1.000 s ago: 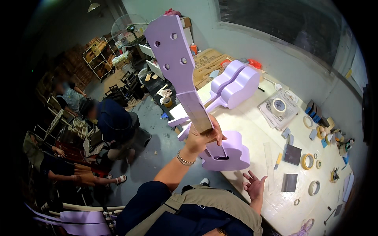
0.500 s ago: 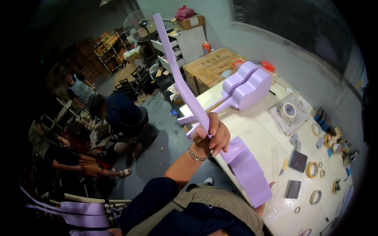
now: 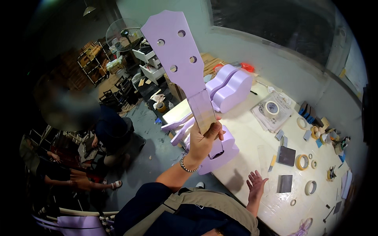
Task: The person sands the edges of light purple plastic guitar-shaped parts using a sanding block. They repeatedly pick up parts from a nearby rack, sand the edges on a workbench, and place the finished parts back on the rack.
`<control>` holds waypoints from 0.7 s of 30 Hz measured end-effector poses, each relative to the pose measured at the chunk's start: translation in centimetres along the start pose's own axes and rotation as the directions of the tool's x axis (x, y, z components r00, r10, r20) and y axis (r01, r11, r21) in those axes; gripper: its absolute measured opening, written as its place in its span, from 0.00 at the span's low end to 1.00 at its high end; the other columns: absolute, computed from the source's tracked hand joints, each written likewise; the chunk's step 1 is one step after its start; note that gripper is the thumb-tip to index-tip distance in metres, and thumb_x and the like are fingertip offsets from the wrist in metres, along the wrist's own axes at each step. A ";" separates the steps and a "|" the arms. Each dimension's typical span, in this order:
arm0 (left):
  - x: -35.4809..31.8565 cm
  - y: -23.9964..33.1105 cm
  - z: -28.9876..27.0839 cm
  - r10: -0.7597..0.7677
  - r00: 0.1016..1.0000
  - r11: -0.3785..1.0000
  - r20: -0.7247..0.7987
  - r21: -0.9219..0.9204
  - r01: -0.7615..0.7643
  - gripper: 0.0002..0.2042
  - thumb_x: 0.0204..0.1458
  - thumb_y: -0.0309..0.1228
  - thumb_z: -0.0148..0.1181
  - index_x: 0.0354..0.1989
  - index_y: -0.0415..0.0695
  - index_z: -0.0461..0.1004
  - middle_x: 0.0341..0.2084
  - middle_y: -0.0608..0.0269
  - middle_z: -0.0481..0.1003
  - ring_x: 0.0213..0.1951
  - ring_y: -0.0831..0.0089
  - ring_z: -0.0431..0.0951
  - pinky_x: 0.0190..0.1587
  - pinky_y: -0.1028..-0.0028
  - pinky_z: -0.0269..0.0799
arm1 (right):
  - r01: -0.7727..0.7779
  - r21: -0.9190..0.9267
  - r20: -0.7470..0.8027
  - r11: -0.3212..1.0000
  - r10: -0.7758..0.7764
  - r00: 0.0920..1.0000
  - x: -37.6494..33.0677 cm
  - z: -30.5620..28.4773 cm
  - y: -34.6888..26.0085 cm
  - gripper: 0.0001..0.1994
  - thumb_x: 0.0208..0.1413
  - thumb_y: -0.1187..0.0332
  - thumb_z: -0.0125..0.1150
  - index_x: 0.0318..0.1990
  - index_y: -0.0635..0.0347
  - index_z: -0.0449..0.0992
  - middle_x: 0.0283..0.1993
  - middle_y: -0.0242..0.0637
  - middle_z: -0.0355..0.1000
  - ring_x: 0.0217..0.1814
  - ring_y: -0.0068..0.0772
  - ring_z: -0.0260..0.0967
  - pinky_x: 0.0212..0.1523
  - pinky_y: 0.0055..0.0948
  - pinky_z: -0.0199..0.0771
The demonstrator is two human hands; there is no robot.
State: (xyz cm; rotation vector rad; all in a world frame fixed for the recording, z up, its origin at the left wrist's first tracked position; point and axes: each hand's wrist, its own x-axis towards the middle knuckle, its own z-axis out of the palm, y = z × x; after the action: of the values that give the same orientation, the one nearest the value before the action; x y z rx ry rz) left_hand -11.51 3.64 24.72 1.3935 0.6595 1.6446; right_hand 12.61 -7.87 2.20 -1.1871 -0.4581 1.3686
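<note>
My left hand is wrapped round the neck of a pale purple ukulele, which is raised and tilted. Its headstock points up with several peg holes showing, and the front of the neck looks tan and unpainted. The lower body is partly hidden behind my hand, with part of the dark sound hole in sight. Over the table's near edge, my right hand is open, palm up and fingers spread, holding nothing. Beyond the raised ukulele, two more purple ukuleles rest side by side on the table.
The pale worktable bears newspapers under a tape roll, dark sanding blocks and several tape rolls. At left, a person sits low beside others. Another purple instrument is at lower left. A fan stands behind.
The ukulele has turned from edge-on to showing its headstock's face, and its body has swung up and left. My right hand, mostly hidden behind the body before, is now apart from it and open.
</note>
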 end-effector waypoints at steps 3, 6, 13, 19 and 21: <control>0.2 -0.6 0.3 0.016 1.000 1.000 -0.017 0.018 -0.016 0.11 0.58 0.31 0.50 0.44 0.39 0.65 0.20 0.64 0.69 0.22 0.76 0.72 0.34 0.72 0.74 | 0.006 -0.017 -0.007 1.000 -0.006 1.000 -0.1 0.6 -0.3 0.39 0.57 0.35 0.20 0.58 0.59 0.62 0.57 0.42 0.64 0.58 0.38 0.60 0.55 0.37 0.59; 0.3 -1.0 0.5 0.019 0.999 1.000 -0.040 0.026 -0.018 0.10 0.57 0.30 0.51 0.44 0.38 0.65 0.20 0.64 0.69 0.22 0.76 0.72 0.33 0.73 0.74 | 0.003 -0.011 0.010 1.000 -0.002 1.000 0.0 0.6 0.0 0.39 0.57 0.35 0.21 0.58 0.58 0.63 0.56 0.41 0.64 0.57 0.36 0.61 0.55 0.36 0.60; 0.2 -1.9 1.0 -0.044 0.996 0.999 -0.078 -0.033 0.042 0.12 0.53 0.28 0.58 0.44 0.37 0.67 0.24 0.65 0.70 0.24 0.78 0.71 0.28 0.78 0.70 | 0.049 -0.017 0.024 0.999 -0.048 0.999 -0.1 1.1 -0.5 0.38 0.57 0.35 0.24 0.56 0.59 0.66 0.53 0.41 0.67 0.55 0.35 0.63 0.53 0.35 0.62; 0.6 -1.9 1.3 -0.066 0.998 0.998 0.009 0.020 0.065 0.16 0.51 0.27 0.59 0.46 0.36 0.66 0.24 0.64 0.71 0.24 0.76 0.74 0.28 0.77 0.72 | 0.125 -0.048 0.037 0.991 -0.123 0.992 -0.2 2.3 -2.3 0.36 0.58 0.37 0.28 0.54 0.60 0.67 0.50 0.42 0.69 0.54 0.35 0.64 0.53 0.35 0.63; 1.1 -1.4 1.3 -0.079 0.985 0.983 0.152 -0.154 0.103 0.18 0.50 0.26 0.60 0.48 0.36 0.65 0.24 0.64 0.72 0.24 0.74 0.75 0.29 0.75 0.74 | 0.271 -0.147 0.132 0.951 -0.253 0.959 -0.4 3.8 -4.2 0.34 0.58 0.38 0.32 0.53 0.60 0.68 0.50 0.40 0.69 0.54 0.34 0.65 0.54 0.34 0.63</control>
State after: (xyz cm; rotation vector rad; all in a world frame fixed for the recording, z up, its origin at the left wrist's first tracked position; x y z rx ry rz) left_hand -9.87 5.12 24.45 1.3313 0.4871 1.4743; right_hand 11.45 -5.84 7.43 -1.1388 -0.7932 1.1868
